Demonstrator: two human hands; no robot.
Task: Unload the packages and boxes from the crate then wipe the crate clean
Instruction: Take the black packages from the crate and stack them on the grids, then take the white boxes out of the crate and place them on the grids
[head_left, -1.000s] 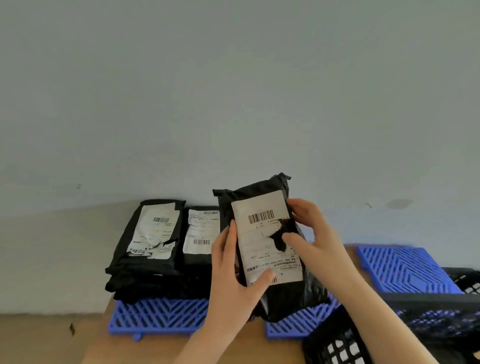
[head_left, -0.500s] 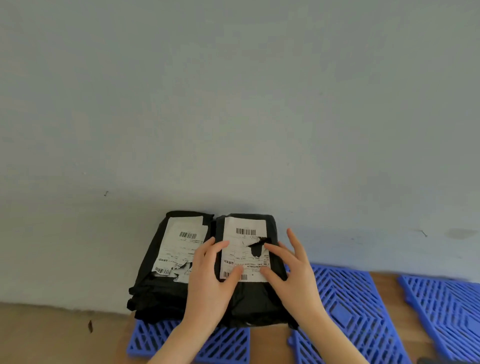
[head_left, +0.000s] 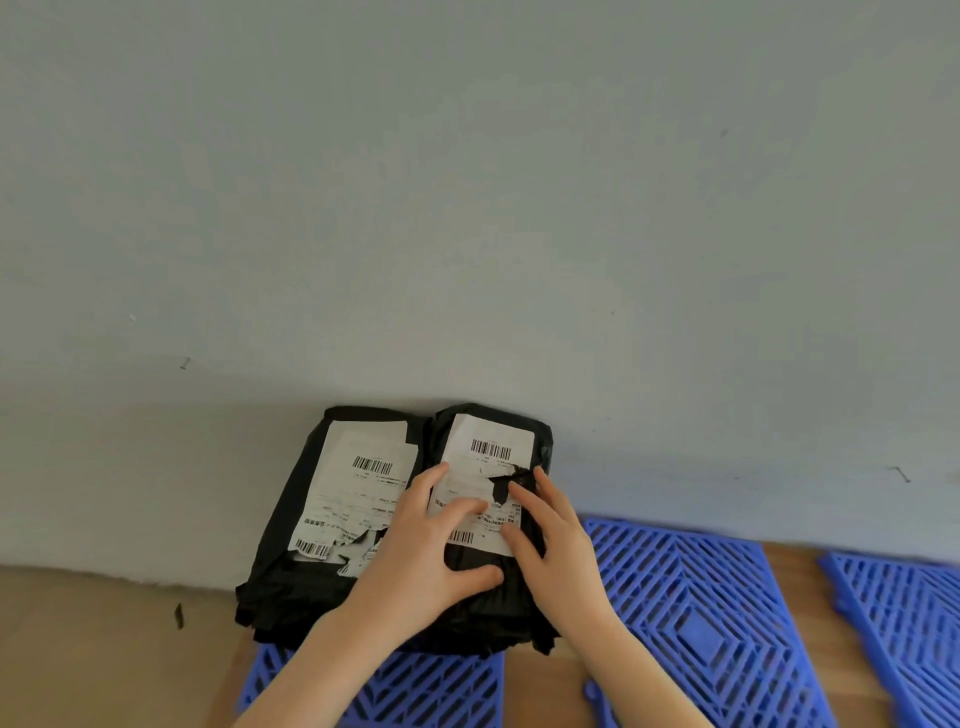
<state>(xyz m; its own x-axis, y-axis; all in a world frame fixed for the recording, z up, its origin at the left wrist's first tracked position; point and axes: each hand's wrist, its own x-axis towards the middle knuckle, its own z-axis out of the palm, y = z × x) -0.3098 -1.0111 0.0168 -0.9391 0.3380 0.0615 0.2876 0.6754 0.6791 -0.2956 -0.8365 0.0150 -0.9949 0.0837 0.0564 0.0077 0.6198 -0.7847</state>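
Package (head_left: 542, 451) of crinkled black plastic, torn label (head_left: 485, 435)

Left label (head_left: 358, 483): on the left package (head_left: 280, 587); two barcodes, far and near-left; print too small to read.
Right label (head_left: 488, 441): on the right package (head_left: 467, 558); two barcodes, far and near; print unreadable.
Brands, numbers: none legible.

The person's left hand (head_left: 421, 556) and right hand (head_left: 556, 540) are bare, and both slim forearms (head_left: 639, 670) are bare to the lower edge of view.
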